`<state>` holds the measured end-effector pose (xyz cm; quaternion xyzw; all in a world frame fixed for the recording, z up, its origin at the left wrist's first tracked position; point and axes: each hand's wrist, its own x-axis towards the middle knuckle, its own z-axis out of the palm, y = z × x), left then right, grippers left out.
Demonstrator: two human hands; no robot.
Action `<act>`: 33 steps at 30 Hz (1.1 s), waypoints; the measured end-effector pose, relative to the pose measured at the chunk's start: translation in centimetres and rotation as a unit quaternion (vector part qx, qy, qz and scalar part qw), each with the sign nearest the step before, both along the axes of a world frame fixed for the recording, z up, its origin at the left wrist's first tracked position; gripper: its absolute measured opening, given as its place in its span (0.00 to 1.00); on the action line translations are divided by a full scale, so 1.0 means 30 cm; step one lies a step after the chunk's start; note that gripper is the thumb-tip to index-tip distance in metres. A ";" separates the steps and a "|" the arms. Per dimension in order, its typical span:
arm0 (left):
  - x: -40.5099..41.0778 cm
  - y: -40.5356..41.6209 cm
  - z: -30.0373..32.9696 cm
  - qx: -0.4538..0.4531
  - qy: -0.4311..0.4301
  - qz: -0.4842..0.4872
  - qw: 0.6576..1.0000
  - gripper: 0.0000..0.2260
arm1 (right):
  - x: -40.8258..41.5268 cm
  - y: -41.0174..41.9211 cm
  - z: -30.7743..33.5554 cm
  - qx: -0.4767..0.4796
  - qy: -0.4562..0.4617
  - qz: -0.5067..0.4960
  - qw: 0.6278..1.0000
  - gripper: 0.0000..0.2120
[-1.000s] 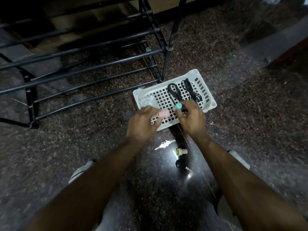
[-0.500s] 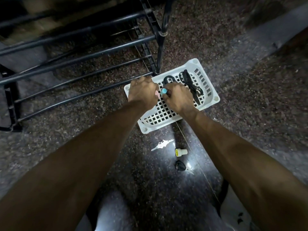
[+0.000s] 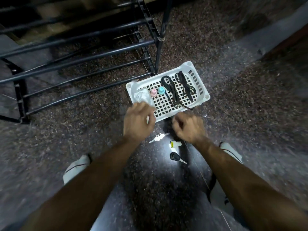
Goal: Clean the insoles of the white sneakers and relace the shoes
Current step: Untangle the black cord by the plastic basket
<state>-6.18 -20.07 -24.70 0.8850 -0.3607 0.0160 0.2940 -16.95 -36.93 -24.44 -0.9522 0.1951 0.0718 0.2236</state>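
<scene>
A person is looking down at a speckled stone floor, both forearms reaching forward. The left hand (image 3: 139, 121) and right hand (image 3: 189, 126) are hovering at the near edge of a white slotted basket (image 3: 202, 87), fingers loosely curled; both are blurred, and neither appears to be holding anything. Judging by the layout, this is a preparation step: supplies are sitting ready, and the next move probably calls for picking up a sneaker or a lace.

Inside the basket, two bundles of black laces (image 3: 177, 88) are lying on the right side, well apart from a pink bottle (image 3: 153, 93) and a teal bottle (image 3: 161, 90) standing side by side at the left. The white sneakers are showing only partly: one (image 3: 75, 166) near left beside the forearm, another (image 3: 230, 150) near right.
</scene>
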 end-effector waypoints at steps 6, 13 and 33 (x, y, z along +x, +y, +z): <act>-0.225 0.092 -0.107 0.185 0.142 -0.023 0.972 0.14 | -0.174 0.047 -0.112 0.013 0.172 0.087 0.981 0.24; -0.258 0.057 -0.162 0.279 0.182 0.007 0.943 0.17 | -0.176 0.079 -0.172 0.041 0.103 0.031 0.993 0.19; -0.135 0.107 -0.124 0.188 0.067 -0.030 0.979 0.26 | 0.346 -0.025 -0.072 -0.010 0.049 0.012 0.999 0.15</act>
